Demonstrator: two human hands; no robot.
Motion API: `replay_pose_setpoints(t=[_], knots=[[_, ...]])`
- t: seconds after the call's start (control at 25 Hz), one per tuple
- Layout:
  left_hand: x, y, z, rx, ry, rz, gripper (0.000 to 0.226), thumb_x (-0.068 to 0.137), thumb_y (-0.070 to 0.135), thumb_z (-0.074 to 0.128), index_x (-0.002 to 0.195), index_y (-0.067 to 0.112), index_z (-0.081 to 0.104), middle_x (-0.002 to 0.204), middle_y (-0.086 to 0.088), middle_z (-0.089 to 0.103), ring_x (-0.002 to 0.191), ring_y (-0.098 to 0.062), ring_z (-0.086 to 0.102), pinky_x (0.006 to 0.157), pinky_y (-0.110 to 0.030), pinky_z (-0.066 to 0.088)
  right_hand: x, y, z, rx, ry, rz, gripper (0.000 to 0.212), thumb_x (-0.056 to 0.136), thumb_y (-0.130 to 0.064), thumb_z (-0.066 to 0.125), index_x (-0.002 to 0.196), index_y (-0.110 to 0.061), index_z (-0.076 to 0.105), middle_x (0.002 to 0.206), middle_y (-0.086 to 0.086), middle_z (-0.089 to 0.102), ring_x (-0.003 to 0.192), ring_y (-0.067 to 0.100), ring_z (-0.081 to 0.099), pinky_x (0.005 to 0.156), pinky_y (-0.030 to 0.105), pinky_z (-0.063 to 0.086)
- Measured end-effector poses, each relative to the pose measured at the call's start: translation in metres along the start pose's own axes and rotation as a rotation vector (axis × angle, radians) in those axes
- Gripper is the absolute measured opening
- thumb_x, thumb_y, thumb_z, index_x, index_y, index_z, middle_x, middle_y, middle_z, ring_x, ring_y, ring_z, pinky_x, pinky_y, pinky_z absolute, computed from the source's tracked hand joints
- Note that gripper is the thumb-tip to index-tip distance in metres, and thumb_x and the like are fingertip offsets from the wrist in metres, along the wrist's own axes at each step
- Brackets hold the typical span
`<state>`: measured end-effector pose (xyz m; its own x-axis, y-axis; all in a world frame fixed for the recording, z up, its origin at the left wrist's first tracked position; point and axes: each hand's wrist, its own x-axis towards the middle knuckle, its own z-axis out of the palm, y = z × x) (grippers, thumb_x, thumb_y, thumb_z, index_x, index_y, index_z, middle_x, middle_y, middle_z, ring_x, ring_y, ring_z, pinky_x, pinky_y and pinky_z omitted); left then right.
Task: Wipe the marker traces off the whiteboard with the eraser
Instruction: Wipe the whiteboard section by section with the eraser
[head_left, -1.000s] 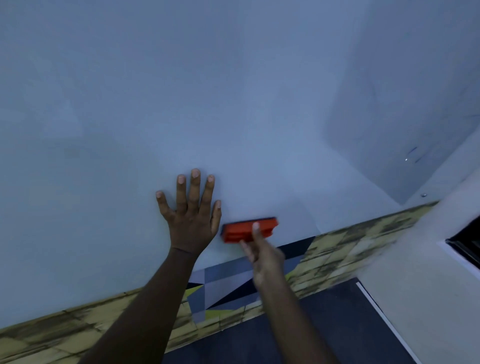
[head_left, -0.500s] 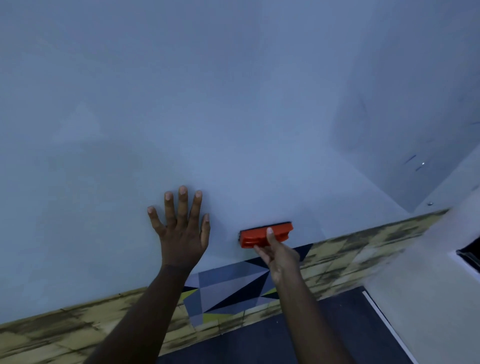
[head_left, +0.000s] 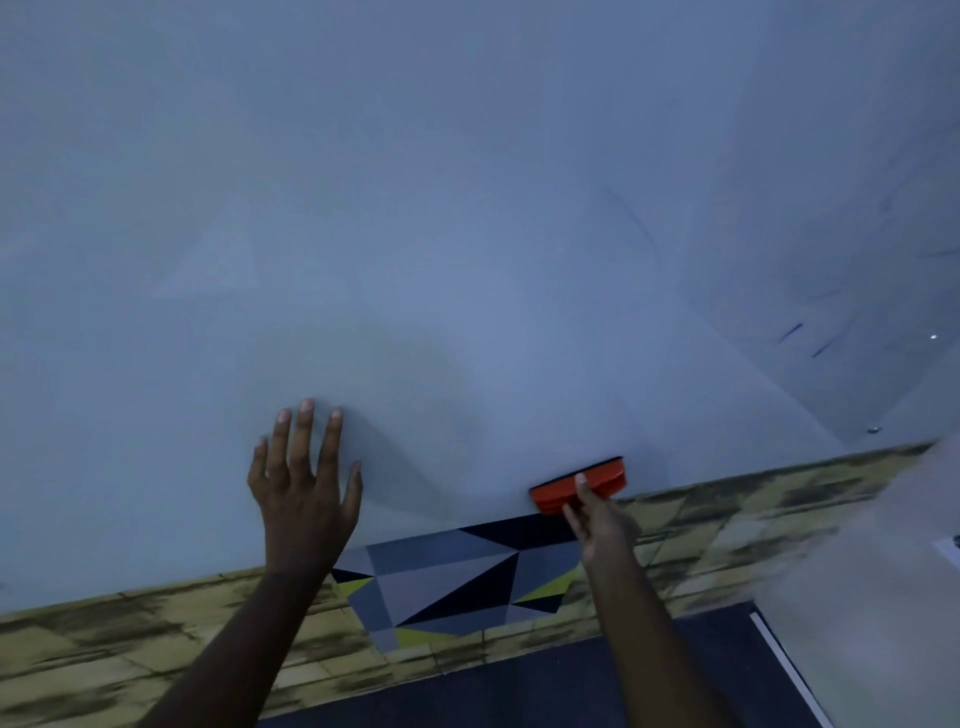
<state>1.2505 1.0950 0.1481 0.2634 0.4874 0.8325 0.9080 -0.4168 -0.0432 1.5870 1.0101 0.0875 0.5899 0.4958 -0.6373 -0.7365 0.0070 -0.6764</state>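
Note:
The whiteboard (head_left: 467, 234) fills most of the head view as a pale blue-grey surface. Faint blue marker traces (head_left: 808, 338) show at its far right. My left hand (head_left: 304, 488) lies flat on the board with its fingers straight and spread. My right hand (head_left: 597, 519) grips an orange eraser (head_left: 576, 486) with a dark pad, pressed against the board close to its bottom edge. The eraser sits well right of my left hand.
Below the board runs a yellow-brown patterned band (head_left: 130, 649) with a grey, black and yellow triangle patch (head_left: 457, 582). A dark floor (head_left: 545, 691) lies underneath. A white wall or cabinet (head_left: 883, 597) stands at the lower right.
My right hand has slid the eraser rightward along the board's lower edge, away from my left hand. My left hand stays flat on the board.

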Motion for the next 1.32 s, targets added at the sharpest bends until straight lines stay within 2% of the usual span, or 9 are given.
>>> replay_pose_setpoints(t=[0.24,0.36,0.48,0.68,0.8,0.92,1.12,1.24,1.32], knots=[[0.012,0.006,-0.025,0.003,-0.014,0.005,0.054,0.104,0.017,0.063,0.155,0.005,0.051,0.160,-0.025,0.041,0.147,-0.046,0.043,0.111,-0.056,0.040,-0.011,-0.111,-0.003,-0.049,-0.019,-0.570,0.030,0.080,-0.040,0.087,0.104,-0.025,0.078,0.091,-0.009,0.075,0.090,0.016,0.070,0.068,0.025,0.059],[0.028,0.021,-0.034,-0.059,-0.043,-0.121,0.050,0.104,0.017,0.060,0.152,0.007,0.052,0.152,-0.025,0.044,0.139,-0.044,0.046,0.105,-0.058,0.043,-0.034,-0.143,0.026,-0.092,-0.041,-0.899,0.051,0.083,-0.040,0.086,0.128,-0.020,0.073,0.099,0.000,0.068,0.090,0.010,0.065,0.077,0.026,0.060],[0.044,0.032,-0.037,-0.107,-0.036,-0.147,0.050,0.104,0.016,0.060,0.152,0.008,0.052,0.148,-0.025,0.046,0.134,-0.043,0.047,0.103,-0.057,0.045,-0.055,-0.117,0.049,-0.314,-0.030,-1.157,0.070,0.084,-0.036,0.083,0.145,-0.015,0.057,0.107,0.005,0.049,0.096,0.017,0.056,0.078,0.018,0.055],[0.049,0.027,-0.044,-0.100,-0.033,-0.131,0.049,0.104,0.016,0.060,0.152,0.009,0.053,0.148,-0.023,0.046,0.134,-0.043,0.046,0.101,-0.057,0.046,-0.071,-0.022,0.062,-0.984,-0.250,-1.597,0.079,0.074,-0.030,0.091,0.146,-0.029,0.057,0.107,0.008,0.052,0.095,0.025,0.047,0.069,0.036,0.050],[0.053,0.029,-0.042,-0.087,0.000,-0.144,0.048,0.103,0.016,0.060,0.151,0.012,0.056,0.143,-0.023,0.049,0.132,-0.044,0.049,0.100,-0.056,0.044,-0.075,-0.010,0.064,-1.147,-0.352,-1.762,0.081,0.073,-0.032,0.094,0.145,-0.034,0.057,0.106,0.008,0.054,0.094,0.026,0.049,0.071,0.043,0.050],[0.068,0.041,-0.038,-0.091,0.036,-0.143,0.044,0.103,0.016,0.060,0.146,0.018,0.063,0.135,-0.020,0.055,0.127,-0.042,0.052,0.096,-0.055,0.040,-0.079,-0.057,0.064,-0.978,-0.317,-1.644,0.075,0.071,-0.037,0.093,0.139,-0.033,0.063,0.107,0.004,0.054,0.097,0.024,0.052,0.076,0.038,0.049],[0.096,0.056,-0.046,-0.106,0.127,-0.101,0.039,0.102,0.021,0.061,0.140,0.021,0.069,0.131,-0.017,0.058,0.125,-0.038,0.050,0.096,-0.054,0.037,-0.057,-0.146,0.044,-0.296,-0.081,-1.112,0.070,0.080,-0.036,0.088,0.142,-0.016,0.062,0.103,0.005,0.059,0.087,0.003,0.061,0.079,0.023,0.056],[0.109,0.068,-0.045,-0.128,0.155,-0.090,0.034,0.102,0.021,0.061,0.134,0.021,0.072,0.130,-0.016,0.060,0.125,-0.039,0.053,0.099,-0.055,0.035,-0.023,-0.153,0.011,-0.049,0.007,-0.714,0.058,0.077,-0.060,0.083,0.125,-0.028,0.074,0.107,0.007,0.075,0.098,0.019,0.072,0.075,0.038,0.061],[0.113,0.076,-0.042,-0.152,0.154,-0.054,0.033,0.103,0.022,0.060,0.133,0.021,0.073,0.131,-0.016,0.061,0.126,-0.040,0.056,0.100,-0.056,0.034,-0.014,-0.159,-0.004,0.010,0.082,-0.616,0.050,0.084,-0.057,0.078,0.120,-0.022,0.075,0.105,0.006,0.076,0.105,0.031,0.073,0.076,0.040,0.062]])
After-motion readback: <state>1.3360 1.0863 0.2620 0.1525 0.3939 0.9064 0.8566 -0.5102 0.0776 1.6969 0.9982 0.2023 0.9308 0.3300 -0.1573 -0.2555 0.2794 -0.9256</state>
